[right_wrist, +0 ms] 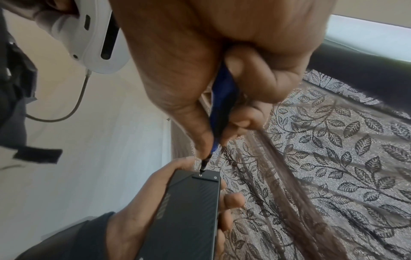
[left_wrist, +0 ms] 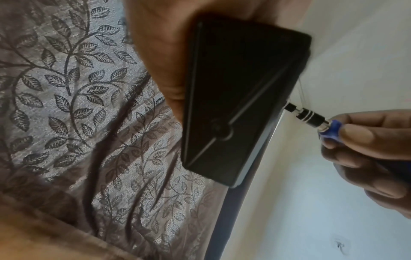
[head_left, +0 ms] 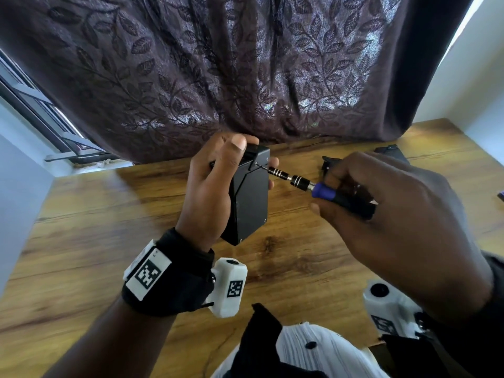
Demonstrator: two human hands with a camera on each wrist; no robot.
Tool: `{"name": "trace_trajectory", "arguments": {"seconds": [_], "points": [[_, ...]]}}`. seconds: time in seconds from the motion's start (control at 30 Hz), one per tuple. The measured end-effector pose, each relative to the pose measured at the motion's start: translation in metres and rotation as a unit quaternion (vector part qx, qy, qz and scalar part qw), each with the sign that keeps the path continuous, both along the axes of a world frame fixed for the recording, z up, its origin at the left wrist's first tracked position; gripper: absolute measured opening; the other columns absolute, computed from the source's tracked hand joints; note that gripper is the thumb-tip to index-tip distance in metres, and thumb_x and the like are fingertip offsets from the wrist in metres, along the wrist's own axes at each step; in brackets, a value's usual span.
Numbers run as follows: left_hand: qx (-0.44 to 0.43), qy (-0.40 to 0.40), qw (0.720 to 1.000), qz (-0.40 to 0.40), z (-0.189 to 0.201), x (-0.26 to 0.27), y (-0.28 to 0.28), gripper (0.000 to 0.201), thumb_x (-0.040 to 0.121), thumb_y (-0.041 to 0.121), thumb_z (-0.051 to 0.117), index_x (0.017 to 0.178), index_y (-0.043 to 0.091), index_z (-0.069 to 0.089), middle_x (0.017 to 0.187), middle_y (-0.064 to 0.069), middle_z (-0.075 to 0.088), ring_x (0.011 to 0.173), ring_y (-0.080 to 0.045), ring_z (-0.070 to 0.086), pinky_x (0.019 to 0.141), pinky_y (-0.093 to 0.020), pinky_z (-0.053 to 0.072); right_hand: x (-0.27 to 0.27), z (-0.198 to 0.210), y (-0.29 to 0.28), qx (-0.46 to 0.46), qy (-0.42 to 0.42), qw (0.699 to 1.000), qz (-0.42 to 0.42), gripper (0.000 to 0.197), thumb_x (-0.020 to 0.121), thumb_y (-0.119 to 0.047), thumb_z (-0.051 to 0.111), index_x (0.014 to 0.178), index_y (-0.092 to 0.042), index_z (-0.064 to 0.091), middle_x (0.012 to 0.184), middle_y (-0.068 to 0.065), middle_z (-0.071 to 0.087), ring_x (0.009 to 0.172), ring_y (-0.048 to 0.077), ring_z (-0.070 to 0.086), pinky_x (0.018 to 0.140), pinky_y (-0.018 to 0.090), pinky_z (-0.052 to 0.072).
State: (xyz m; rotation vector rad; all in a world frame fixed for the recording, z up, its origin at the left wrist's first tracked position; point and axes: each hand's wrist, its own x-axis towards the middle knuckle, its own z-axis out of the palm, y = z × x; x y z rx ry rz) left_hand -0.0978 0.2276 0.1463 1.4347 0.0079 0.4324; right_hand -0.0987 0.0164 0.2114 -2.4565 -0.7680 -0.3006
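Our left hand (head_left: 208, 186) curls round the flat black rectangular box (head_left: 249, 199), held upright off the wood-grain table (head_left: 95, 241) — our right hand (head_left: 387, 214) pinches the blue-handled precision screwdriver (head_left: 323, 190), tip at its upper edge.

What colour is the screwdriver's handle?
The screwdriver handle is blue near the shaft, black behind; best in the head view.

A dark leaf-patterned curtain (head_left: 245, 72) hangs behind the wooden table (head_left: 95, 227), beside white walls (head_left: 469, 77).
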Motion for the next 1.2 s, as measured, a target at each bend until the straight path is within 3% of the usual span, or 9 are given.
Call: {"name": "trace_trajectory", "arguments": {"seconds": [0.2, 0.3, 0.37, 0.53, 0.7, 0.83, 0.93, 1.07, 1.2], "points": [[0.006, 0.000, 1.000, -0.003, 0.003, 0.000, -0.002, 0.058, 0.097, 0.046, 0.048, 0.120, -0.007, 0.055, 0.099, -0.025, 0.075, 0.076, -0.040, 0.072, 0.065, -0.043, 0.057, -0.001, 0.002, 0.000, -0.006, -0.010, 1.000, 0.006, 0.032, 0.095, -0.045, 0.059, 0.071, -0.025, 0.067, 0.048, -0.010, 0.047, 0.042, 0.009, 0.045, 0.039, 0.019, 0.028], [0.021, 0.005, 1.000, -0.004, 0.007, 0.001, -0.001, 0.058, 0.097, 0.047, 0.047, 0.119, -0.007, 0.054, 0.097, -0.022, 0.076, 0.073, -0.040, 0.071, 0.063, -0.046, 0.057, 0.001, 0.000, -0.001, 0.012, 0.015, 1.000, 0.000, 0.022, 0.088, -0.052, 0.067, 0.085, -0.030, 0.064, 0.070, -0.015, 0.061, 0.063, 0.004, 0.055, 0.052, 0.014, 0.036], [0.033, 0.009, 0.999, -0.004, 0.009, 0.004, 0.000, 0.060, 0.096, 0.047, 0.048, 0.118, -0.008, 0.053, 0.095, -0.021, 0.077, 0.072, -0.040, 0.071, 0.063, -0.050, 0.056, 0.001, 0.001, -0.001, 0.021, -0.002, 1.000, -0.005, 0.024, 0.079, -0.047, 0.075, 0.088, -0.029, 0.063, 0.082, -0.015, 0.062, 0.066, 0.003, 0.055, 0.055, 0.021, 0.042], [0.072, 0.009, 0.997, 0.002, 0.002, 0.009, 0.003, 0.055, 0.098, 0.049, 0.050, 0.112, -0.004, 0.056, 0.094, -0.029, 0.072, 0.085, -0.051, 0.069, 0.071, -0.072, 0.052, -0.001, 0.008, -0.006, 0.006, -0.055, 0.998, -0.009, 0.020, 0.086, -0.039, 0.074, 0.078, -0.020, 0.073, 0.069, -0.008, 0.064, 0.058, 0.015, 0.059, 0.055, 0.036, 0.051], [0.091, 0.023, 0.996, 0.007, -0.010, 0.006, 0.004, 0.045, 0.099, 0.050, 0.049, 0.108, 0.008, 0.063, 0.095, -0.033, 0.069, 0.080, -0.053, 0.066, 0.071, -0.072, 0.051, 0.007, 0.010, -0.006, -0.010, 0.026, 0.999, -0.022, 0.035, 0.093, -0.057, 0.057, 0.072, -0.033, 0.070, 0.056, -0.011, 0.062, 0.052, 0.006, 0.057, 0.053, 0.030, 0.048], [0.062, 0.032, 0.997, 0.026, -0.013, 0.003, 0.002, 0.048, 0.098, 0.051, 0.049, 0.107, 0.005, 0.063, 0.097, -0.029, 0.072, 0.082, -0.053, 0.067, 0.071, -0.073, 0.051, 0.008, 0.011, -0.001, -0.014, 0.064, 0.998, -0.012, 0.032, 0.074, -0.060, 0.070, 0.089, -0.034, 0.058, 0.074, -0.022, 0.061, 0.076, -0.004, 0.057, 0.054, 0.017, 0.036], [0.052, 0.039, 0.997, 0.029, -0.015, 0.003, 0.003, 0.049, 0.096, 0.054, 0.050, 0.107, 0.007, 0.064, 0.099, -0.033, 0.070, 0.080, -0.054, 0.066, 0.070, -0.073, 0.051, 0.007, 0.010, 0.000, -0.028, 0.039, 0.999, 0.000, 0.031, 0.069, -0.049, 0.078, 0.088, -0.031, 0.061, 0.083, -0.021, 0.059, 0.074, -0.001, 0.058, 0.058, 0.015, 0.038], [0.052, 0.041, 0.997, 0.028, -0.015, 0.003, 0.003, 0.051, 0.096, 0.054, 0.050, 0.108, 0.007, 0.064, 0.099, -0.033, 0.070, 0.082, -0.056, 0.066, 0.071, -0.075, 0.049, 0.006, 0.006, -0.002, 0.000, 0.012, 1.000, -0.012, 0.020, 0.081, -0.048, 0.070, 0.077, -0.028, 0.070, 0.063, -0.015, 0.061, 0.057, 0.002, 0.056, 0.055, 0.020, 0.043], [0.054, 0.037, 0.997, 0.030, -0.011, 0.004, 0.002, 0.052, 0.096, 0.051, 0.050, 0.109, 0.002, 0.062, 0.097, -0.024, 0.075, 0.091, -0.045, 0.072, 0.078, -0.076, 0.051, 0.009, 0.000, 0.001, -0.021, 0.011, 1.000, -0.001, 0.043, 0.100, -0.051, 0.049, 0.070, -0.027, 0.066, 0.051, -0.008, 0.056, 0.043, 0.009, 0.051, 0.043, 0.031, 0.044]]}}
